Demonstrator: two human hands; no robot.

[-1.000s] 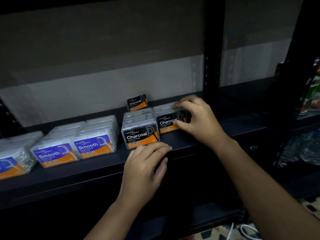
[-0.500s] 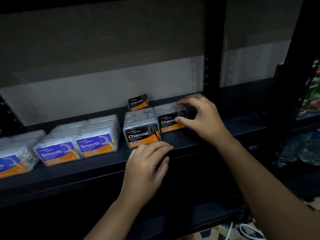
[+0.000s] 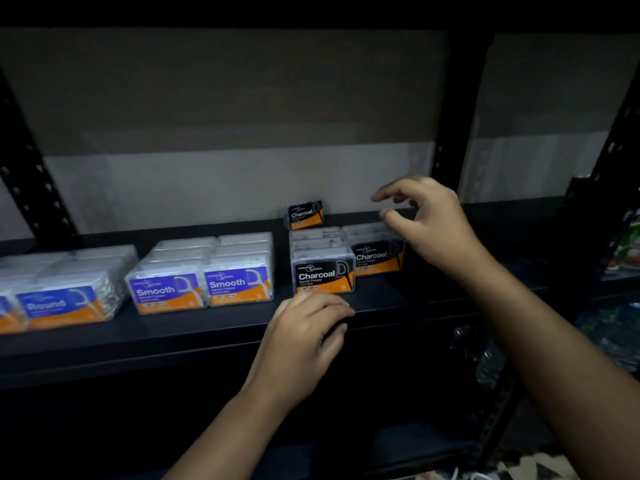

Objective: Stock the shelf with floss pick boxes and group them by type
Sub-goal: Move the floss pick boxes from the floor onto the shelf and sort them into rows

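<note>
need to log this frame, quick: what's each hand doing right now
Left hand: open, holding nothing, fingers resting on the shelf edge.
Right hand: open, holding nothing, raised by the Charcoal box.

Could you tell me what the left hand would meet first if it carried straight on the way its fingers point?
Most likely the front Charcoal box: the left hand rests on the shelf edge, fingers aimed at it, though depth is unclear.

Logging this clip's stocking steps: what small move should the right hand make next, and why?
Probably reach back for the lone Charcoal box behind the rows and bring it forward into the right Charcoal row. The right hand hovers empty, fingers loosely curled, above that row, which looks shorter than the left one.
</note>
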